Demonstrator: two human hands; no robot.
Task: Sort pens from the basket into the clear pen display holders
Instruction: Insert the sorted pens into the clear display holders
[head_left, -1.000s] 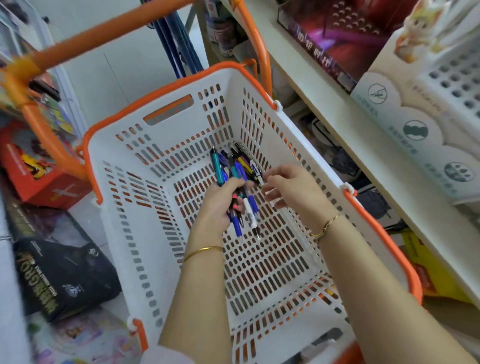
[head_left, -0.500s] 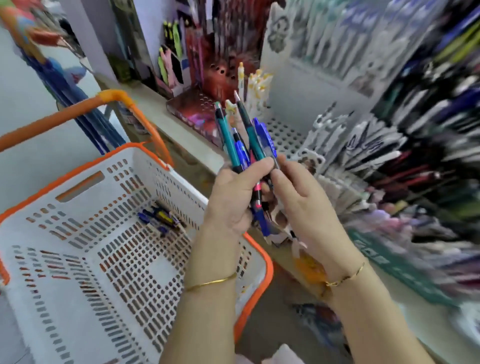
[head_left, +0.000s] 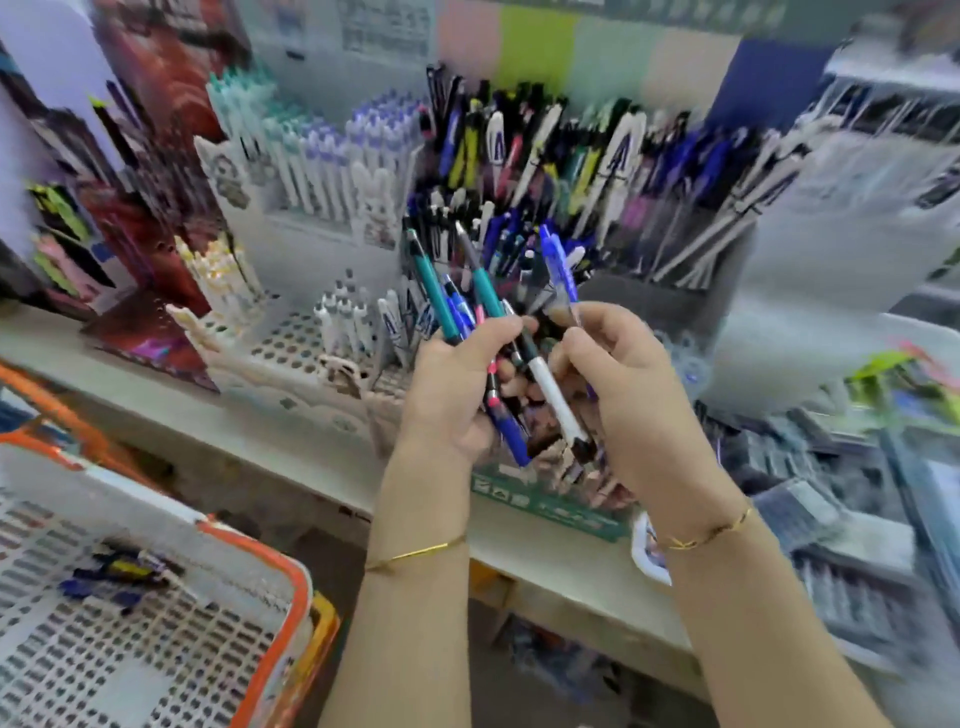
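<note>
Roughly upright pens (head_left: 485, 291) — tips apparently up — in left hand (head_left: 452, 389).

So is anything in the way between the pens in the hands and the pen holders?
Nothing visible. The left hand grips the pens and the right hand pinches a blue pen just in front of the pen holders, with open air between. They look crowded.
</note>
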